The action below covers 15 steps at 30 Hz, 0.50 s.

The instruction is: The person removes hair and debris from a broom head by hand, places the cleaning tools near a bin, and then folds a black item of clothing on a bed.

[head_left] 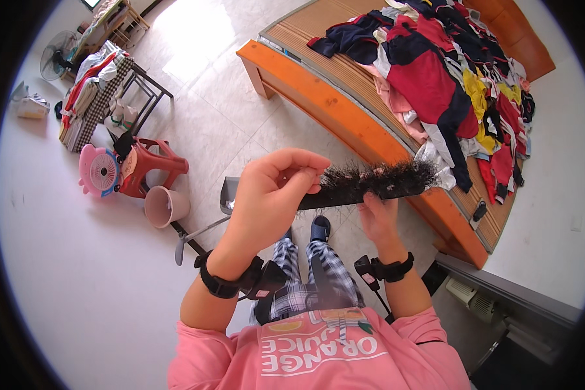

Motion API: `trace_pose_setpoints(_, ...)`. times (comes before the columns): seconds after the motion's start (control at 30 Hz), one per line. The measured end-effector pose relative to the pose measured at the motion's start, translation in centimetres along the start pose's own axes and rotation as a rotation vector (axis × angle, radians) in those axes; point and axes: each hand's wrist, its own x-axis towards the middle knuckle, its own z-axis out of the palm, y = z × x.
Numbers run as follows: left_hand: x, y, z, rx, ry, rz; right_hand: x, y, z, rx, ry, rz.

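A broom head (344,195) with a flat black back and dense, frayed black bristles is held up in front of me, lying roughly level. My right hand (378,218) grips its lower edge near the right part, thumb against the black back. At the left end of the bristles, my left hand (273,185) is closed, its thumb and fingertips pinched together. Whatever is between those fingertips is too small to make out. Below and behind my left hand, part of a grey dustpan (227,193) shows on the floor; my hand and wrist cover the rest.
At right, a wooden bed (344,107) bears a large heap of clothes (429,84). On the left are a pink bin (166,207), a red stool (159,162), a pink toy-shaped fan (103,170), a cloth-covered rack (97,91) and a standing fan (58,53). The floor is tiled.
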Motion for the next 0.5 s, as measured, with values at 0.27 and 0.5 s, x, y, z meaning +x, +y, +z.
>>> trace_pose_setpoints(0.27, -0.3, -0.9, 1.3, 0.238, 0.062, 0.018, -0.1, 0.4, -0.8, -0.009, -0.08, 0.013)
trace_pose_setpoints(0.5, -0.1, -1.6, 0.9, 0.386, 0.085, 0.113, -0.1, 0.4, -0.7, 0.085, -0.145, 0.022)
